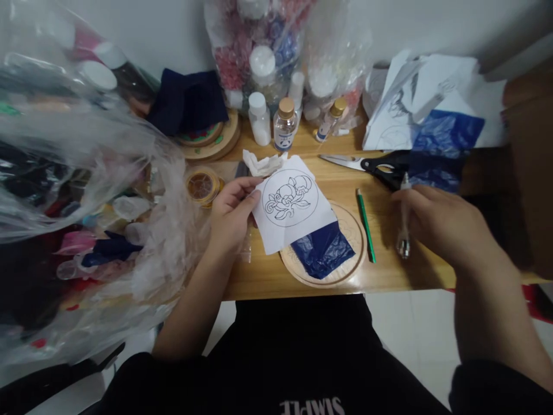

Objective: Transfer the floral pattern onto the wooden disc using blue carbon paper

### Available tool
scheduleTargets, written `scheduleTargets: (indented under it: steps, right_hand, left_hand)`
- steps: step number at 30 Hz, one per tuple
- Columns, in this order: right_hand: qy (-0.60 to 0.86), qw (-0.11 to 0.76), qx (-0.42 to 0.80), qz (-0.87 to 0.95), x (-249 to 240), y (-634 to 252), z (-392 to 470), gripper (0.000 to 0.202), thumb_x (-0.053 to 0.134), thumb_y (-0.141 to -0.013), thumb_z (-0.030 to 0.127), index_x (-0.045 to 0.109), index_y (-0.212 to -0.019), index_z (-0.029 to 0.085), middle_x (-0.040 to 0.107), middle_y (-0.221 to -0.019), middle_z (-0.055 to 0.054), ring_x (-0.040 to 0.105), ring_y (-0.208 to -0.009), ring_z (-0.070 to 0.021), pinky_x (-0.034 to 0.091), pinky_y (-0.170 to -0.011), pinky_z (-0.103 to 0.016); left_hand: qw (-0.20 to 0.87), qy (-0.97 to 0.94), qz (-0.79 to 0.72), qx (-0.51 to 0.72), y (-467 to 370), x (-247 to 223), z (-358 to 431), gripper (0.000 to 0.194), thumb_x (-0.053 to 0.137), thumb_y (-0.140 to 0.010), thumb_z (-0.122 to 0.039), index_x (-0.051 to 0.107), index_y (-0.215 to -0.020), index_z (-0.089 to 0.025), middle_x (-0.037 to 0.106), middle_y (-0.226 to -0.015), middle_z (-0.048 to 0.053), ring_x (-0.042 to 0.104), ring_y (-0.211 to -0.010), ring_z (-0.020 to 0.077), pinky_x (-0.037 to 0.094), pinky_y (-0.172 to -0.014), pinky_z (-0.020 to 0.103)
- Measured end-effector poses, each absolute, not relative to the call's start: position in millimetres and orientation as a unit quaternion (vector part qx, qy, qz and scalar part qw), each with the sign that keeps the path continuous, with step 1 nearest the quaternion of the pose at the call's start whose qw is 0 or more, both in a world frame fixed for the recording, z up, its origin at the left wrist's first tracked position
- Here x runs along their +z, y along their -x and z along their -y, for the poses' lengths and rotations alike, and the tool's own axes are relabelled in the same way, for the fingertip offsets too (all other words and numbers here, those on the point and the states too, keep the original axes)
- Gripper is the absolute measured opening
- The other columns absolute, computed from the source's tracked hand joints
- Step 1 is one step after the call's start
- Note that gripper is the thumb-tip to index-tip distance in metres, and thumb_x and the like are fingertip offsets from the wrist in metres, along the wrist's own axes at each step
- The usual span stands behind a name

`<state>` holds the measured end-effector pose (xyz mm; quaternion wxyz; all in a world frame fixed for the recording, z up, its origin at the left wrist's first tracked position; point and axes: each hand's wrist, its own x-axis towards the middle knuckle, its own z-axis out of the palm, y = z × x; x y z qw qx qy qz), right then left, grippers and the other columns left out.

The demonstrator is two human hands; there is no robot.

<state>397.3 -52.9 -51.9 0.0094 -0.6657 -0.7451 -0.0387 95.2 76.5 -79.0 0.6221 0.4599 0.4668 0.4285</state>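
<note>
My left hand [237, 210] pinches the left edge of a white paper with a flower drawing [298, 222], its outline circled. The paper is tilted over a round wooden board [352, 230]. Between them lies a crumpled sheet of dark blue carbon paper [324, 251], partly covered by the drawing. Faint lines show on the board's bare right side. On the right, my right hand [440, 225] is closed on a clear pen-like tool [404, 222] with a shiny metal end pointing toward me. A green pencil [366, 226] lies between the board and that hand.
Black-handled scissors [371, 164] lie behind the pencil. Small bottles [285, 124] stand at the back. Papers [432, 86] and another blue sheet [449, 132] are at back right. Plastic bags [142, 190] crowd the left; a cardboard box [529, 178] borders the right.
</note>
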Motion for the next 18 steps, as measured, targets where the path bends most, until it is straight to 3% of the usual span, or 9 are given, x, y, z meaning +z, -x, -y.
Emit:
scheduleTargets:
  steps: [4,8,13,18]
  right_hand:
    - [0.672,0.168,0.064,0.718,-45.9,-375.8,53.8,0.009,0.049,-0.086,0.027,0.051,-0.094,0.024,0.067,-0.084,-0.005,0.065,-0.073,-0.0214,0.05,-0.057,-0.033]
    - [0.595,0.267,0.088,0.753,-46.5,-343.7,53.9,0.014,0.059,-0.083,0.024,0.051,-0.094,0.021,0.069,-0.096,-0.009,0.068,-0.086,-0.0227,0.054,-0.069,-0.036]
    - [0.524,0.25,0.09,0.809,-62.5,-323.8,55.7,0.024,0.062,-0.08,0.016,0.052,-0.102,0.019,0.066,-0.113,-0.013,0.061,-0.109,-0.0275,0.051,-0.086,-0.043]
    - [0.532,0.246,0.094,0.804,-70.7,-324.7,58.5,0.025,0.062,-0.08,0.016,0.054,-0.104,0.019,0.066,-0.112,-0.012,0.06,-0.11,-0.0264,0.05,-0.089,-0.043]
  left_hand:
    - [0.646,-0.426,-0.473,0.422,-96.3,-76.6,-77.2,0.015,0.065,-0.068,-0.013,0.068,-0.081,-0.02,0.059,-0.069,-0.002,0.053,-0.063,0.0074,0.041,-0.053,0.016]
    - [0.659,-0.411,-0.462,0.428,-96.3,-77.5,-77.3,0.016,0.064,-0.069,-0.013,0.067,-0.082,-0.02,0.06,-0.074,-0.002,0.055,-0.068,0.0081,0.043,-0.056,0.017]
    - [0.676,-0.406,-0.451,0.417,-93.8,-79.5,-78.8,0.018,0.065,-0.069,-0.016,0.064,-0.086,-0.021,0.061,-0.079,-0.001,0.057,-0.069,0.0094,0.044,-0.056,0.019]
    - [0.686,-0.418,-0.441,0.401,-90.8,-81.9,-80.5,0.022,0.068,-0.069,-0.02,0.062,-0.091,-0.022,0.062,-0.086,-0.001,0.061,-0.079,0.0112,0.048,-0.064,0.021]
